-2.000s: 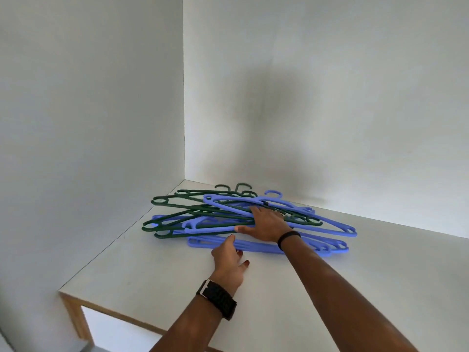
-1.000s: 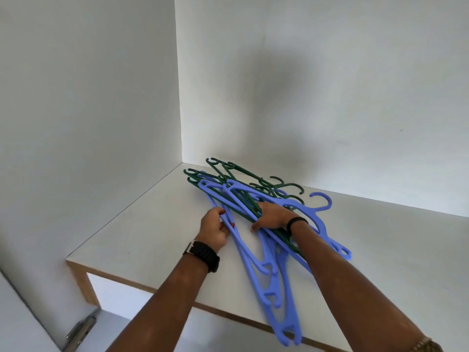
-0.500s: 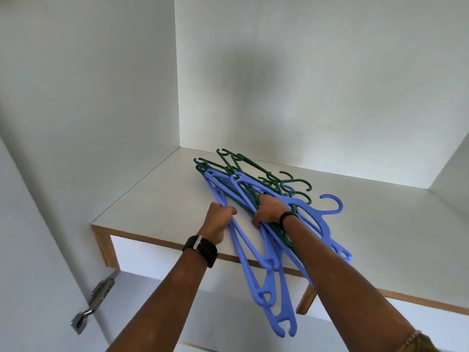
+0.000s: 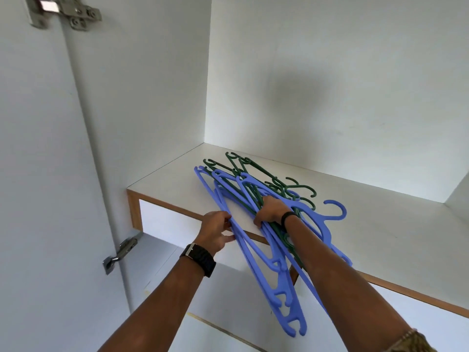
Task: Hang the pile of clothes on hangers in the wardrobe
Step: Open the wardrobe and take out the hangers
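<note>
A bundle of plastic hangers lies on a high white wardrobe shelf [image 4: 396, 224], half over its front edge. Several are blue hangers [image 4: 279, 283] with ends sticking out past the edge and down; several dark green hangers [image 4: 258, 171] lie under and behind them. My right hand [image 4: 271, 212] is closed around the middle of the bundle. My left hand [image 4: 215, 228], with a black watch on its wrist, grips the arm of a blue hanger at the shelf edge. No clothes are in view.
The shelf has a wood-coloured front edge [image 4: 418, 298]. White wardrobe side wall [image 4: 152, 97] stands at the left, with metal door hinges [image 4: 63, 11] at the top left and lower left [image 4: 119, 252]. A white back wall closes the compartment.
Both hands have turned the hanger bundle and dragged it from the back of the shelf toward the front edge. The blue ends now hang out past the edge. The view has pulled back and dropped.
</note>
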The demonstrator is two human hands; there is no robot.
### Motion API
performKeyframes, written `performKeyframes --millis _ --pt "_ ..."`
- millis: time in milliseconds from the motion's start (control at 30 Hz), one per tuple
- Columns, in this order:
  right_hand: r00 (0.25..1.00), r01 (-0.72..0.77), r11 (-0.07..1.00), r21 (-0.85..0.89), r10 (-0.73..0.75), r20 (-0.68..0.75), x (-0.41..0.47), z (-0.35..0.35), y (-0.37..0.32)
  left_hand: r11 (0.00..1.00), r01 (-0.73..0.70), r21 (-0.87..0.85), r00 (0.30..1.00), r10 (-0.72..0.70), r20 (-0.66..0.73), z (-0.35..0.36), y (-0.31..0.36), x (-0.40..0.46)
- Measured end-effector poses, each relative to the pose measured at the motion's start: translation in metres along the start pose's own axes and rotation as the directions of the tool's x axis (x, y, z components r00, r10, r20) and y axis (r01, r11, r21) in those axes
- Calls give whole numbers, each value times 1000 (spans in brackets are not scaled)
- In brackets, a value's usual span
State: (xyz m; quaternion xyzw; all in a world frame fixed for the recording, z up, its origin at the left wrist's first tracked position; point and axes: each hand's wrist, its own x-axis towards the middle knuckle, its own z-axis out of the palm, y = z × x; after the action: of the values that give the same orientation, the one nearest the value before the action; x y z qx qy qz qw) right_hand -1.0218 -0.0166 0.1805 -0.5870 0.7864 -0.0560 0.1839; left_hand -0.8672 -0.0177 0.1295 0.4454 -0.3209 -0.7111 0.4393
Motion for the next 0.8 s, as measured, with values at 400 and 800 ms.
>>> performKeyframes --millis 400,800 --pt "907 418 908 -17 -416 70 -118 39 -32 910 -123 -397 986 64 -157 -31 -56 -123" --pt "625 759 643 104 -764 158 -295 165 -144 808 -473 -351 783 202 -588 -178 -99 -327"
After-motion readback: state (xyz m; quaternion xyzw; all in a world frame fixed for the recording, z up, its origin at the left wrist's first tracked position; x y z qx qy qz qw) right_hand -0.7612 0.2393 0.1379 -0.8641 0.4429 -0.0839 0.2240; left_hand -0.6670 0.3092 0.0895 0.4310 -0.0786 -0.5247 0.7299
